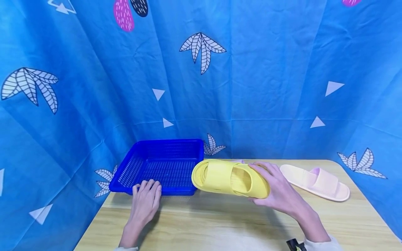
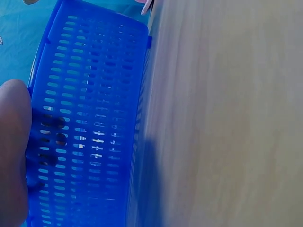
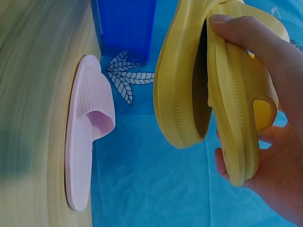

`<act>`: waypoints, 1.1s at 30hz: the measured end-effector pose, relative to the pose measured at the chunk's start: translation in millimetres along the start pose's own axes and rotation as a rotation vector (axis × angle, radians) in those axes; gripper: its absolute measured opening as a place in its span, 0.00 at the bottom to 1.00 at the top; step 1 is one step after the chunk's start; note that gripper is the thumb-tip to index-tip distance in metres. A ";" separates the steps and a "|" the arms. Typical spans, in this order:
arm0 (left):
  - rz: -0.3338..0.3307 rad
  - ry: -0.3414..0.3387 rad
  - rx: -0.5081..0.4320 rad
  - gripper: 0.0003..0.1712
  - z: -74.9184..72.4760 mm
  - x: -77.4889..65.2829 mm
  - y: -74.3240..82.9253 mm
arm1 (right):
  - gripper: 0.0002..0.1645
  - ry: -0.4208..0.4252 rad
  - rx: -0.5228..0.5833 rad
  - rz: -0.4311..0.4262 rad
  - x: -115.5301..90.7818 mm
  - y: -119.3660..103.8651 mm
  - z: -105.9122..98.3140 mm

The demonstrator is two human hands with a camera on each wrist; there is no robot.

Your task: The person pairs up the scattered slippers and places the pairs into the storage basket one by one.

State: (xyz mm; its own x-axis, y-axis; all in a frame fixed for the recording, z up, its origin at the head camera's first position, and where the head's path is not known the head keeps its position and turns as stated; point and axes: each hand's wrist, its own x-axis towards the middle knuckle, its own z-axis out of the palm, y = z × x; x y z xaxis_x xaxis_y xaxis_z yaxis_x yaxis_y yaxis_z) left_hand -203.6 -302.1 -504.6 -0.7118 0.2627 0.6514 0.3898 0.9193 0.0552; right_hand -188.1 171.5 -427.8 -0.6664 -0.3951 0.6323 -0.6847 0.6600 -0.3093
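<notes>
My right hand (image 1: pixel 277 190) grips a pair of yellow slippers (image 1: pixel 220 176) by the heel end, raised over the table beside the basket. In the right wrist view the two yellow slippers (image 3: pixel 177 94) hang close together, a dark gap between their soles; the thumb lies along one sole's edge and fingertips show below. The blue plastic basket (image 1: pixel 125 190) has slotted walls, and its inside shows bare mesh. At its front rim my left hand (image 1: pixel 146 198) holds on, fingers over the edge; dark finger shapes show through the slots in the left wrist view.
A pale pink slipper (image 1: pixel 301 177) lies on the wooden table (image 1: pixel 220 226) at the right. Behind the yellow pair peeks a bit of another pink slipper (image 1: pixel 238 161), mostly hidden. A patterned blue curtain (image 1: pixel 267 87) hangs along the back and sides.
</notes>
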 end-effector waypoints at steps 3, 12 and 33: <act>0.012 0.008 -0.003 0.16 1.1 -0.4 -3.9 | 0.64 -0.001 0.006 0.003 2.2 -2.6 2.0; 0.040 0.004 -0.016 0.15 -0.8 1.2 -11.9 | 0.63 -0.005 0.030 0.028 13.7 -10.0 7.0; 0.030 -0.010 0.004 0.16 6.3 3.0 -11.0 | 0.55 -0.054 0.041 0.130 74.3 -34.5 34.8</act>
State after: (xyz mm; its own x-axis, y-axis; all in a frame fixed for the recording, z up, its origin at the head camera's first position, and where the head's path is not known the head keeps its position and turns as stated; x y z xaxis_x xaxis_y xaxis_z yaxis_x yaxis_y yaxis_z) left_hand -213.7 -309.5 -508.0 -0.7056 0.2931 0.6451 0.4088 0.9120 0.0328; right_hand -224.3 97.1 -394.8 -0.7644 -0.3425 0.5462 -0.6023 0.6816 -0.4156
